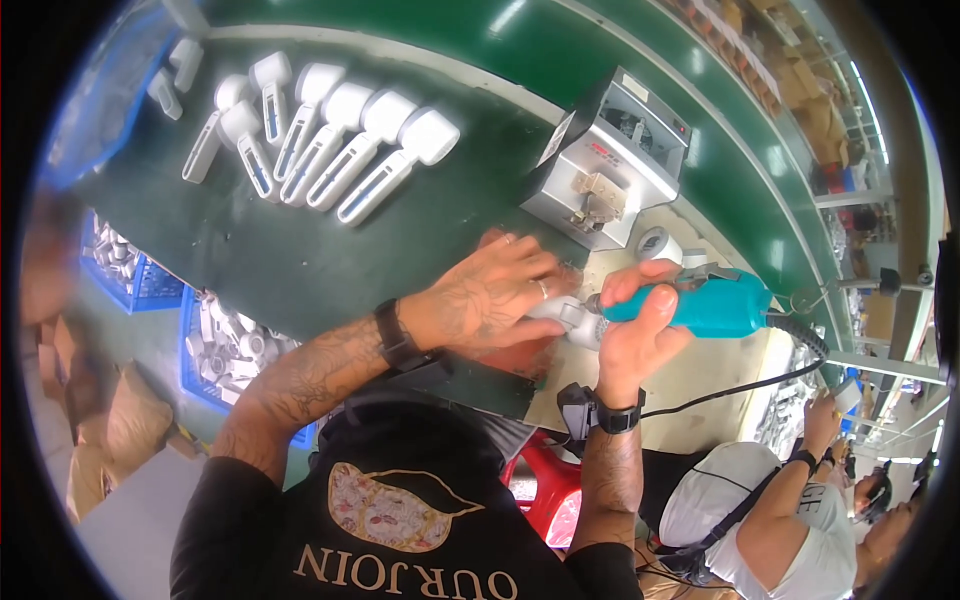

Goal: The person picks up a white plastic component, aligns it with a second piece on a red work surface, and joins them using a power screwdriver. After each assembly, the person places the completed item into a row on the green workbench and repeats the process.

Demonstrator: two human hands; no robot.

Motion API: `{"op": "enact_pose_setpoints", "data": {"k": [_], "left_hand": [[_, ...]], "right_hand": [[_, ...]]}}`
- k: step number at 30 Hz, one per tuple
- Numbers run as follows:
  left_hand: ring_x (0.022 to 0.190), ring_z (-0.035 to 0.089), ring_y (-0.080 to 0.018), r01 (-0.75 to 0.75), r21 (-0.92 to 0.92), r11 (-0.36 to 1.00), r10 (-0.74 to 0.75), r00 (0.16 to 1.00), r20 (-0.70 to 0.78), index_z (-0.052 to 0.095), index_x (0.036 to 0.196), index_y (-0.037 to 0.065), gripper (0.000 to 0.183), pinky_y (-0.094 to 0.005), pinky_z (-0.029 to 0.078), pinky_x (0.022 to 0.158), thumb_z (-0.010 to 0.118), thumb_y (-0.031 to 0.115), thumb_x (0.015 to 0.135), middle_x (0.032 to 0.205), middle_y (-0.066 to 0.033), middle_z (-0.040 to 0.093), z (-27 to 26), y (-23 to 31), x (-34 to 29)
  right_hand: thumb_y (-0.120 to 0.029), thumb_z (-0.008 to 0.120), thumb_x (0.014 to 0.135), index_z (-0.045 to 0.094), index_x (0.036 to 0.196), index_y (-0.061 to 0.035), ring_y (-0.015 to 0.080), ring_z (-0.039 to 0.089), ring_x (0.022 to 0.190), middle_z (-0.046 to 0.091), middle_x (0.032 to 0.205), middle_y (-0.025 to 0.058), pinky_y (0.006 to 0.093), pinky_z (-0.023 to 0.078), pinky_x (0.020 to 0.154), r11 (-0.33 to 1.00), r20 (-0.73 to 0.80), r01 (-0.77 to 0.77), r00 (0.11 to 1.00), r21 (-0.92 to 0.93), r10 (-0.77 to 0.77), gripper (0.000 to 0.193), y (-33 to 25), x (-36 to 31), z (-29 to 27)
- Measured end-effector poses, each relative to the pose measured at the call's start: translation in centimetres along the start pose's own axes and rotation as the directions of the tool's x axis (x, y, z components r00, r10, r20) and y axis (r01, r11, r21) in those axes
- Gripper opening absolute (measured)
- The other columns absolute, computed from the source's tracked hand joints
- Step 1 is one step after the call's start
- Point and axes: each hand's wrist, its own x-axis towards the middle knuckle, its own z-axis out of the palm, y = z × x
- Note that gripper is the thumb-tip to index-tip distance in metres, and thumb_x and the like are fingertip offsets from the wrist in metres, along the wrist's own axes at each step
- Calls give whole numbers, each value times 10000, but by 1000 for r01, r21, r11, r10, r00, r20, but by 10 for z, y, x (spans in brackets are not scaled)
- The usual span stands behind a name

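My right hand (640, 325) is wrapped round a teal electric screwdriver (725, 304), which lies sideways with its tip pointing left. Under that tip is a white handheld device (571, 316), and my left hand (495, 295) grips it with fingers closed. Whether the tip touches a screw is too small to make out. Part of the device is covered by my fingers. Several similar white devices (373, 187) with round heads and blue strips along their handles lie in a fanned row at the far left. One white round-headed part (657, 246) rests beyond the screwdriver.
A silver box machine (608, 165), like a screw feeder, stands at the far edge of the green bench (300, 250). Blue baskets (190, 345) of white parts are at the left. The screwdriver's black cable (735, 392) loops rightward. At the right sits a co-worker (790, 530). A red stool (560, 495) stands below.
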Motion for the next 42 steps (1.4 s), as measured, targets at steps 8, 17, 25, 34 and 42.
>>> {"op": "enact_pose_setpoints", "data": {"k": [8,17,25,34,42], "left_hand": [[989,506,-280,-8,36,999,7,1000,27,610,1168,37,420,-422,424,889,635,365,907,1097,-89,562,-1,2,2],[991,508,-274,-27,47,999,27,1000,5,629,1153,43,415,-424,432,874,639,374,903,1071,-86,559,-4,0,1],[935,506,-248,-10,24,1000,11,1000,-27,628,1186,68,397,-398,421,838,629,340,897,989,-72,542,-8,2,-1],[934,506,-249,-18,15,1000,19,999,-33,609,1219,68,403,-393,422,830,622,284,879,976,-71,537,-5,2,-1],[922,501,-244,-16,59,998,18,999,-45,614,1204,91,384,-393,428,815,633,285,873,975,-64,530,-3,2,0]], "right_hand": [[-386,532,1022,476,956,1,188,515,610,515,694,90,330,456,551,999,-1,2,1000,32,-1,397,6,-2,2],[-400,497,1033,511,1033,19,174,536,639,531,715,72,312,453,583,996,10,-74,997,-41,74,419,-1,5,4],[-357,485,1048,559,1073,18,161,581,693,578,762,58,285,458,624,983,-68,94,992,-159,-105,383,-4,71,42],[-320,495,1045,549,1021,8,150,571,665,579,729,57,277,450,611,995,-21,60,998,-83,-62,333,16,68,42],[-387,517,1027,525,1099,37,178,526,614,533,695,79,308,444,573,999,-67,16,998,46,-13,430,-25,10,9]]}}
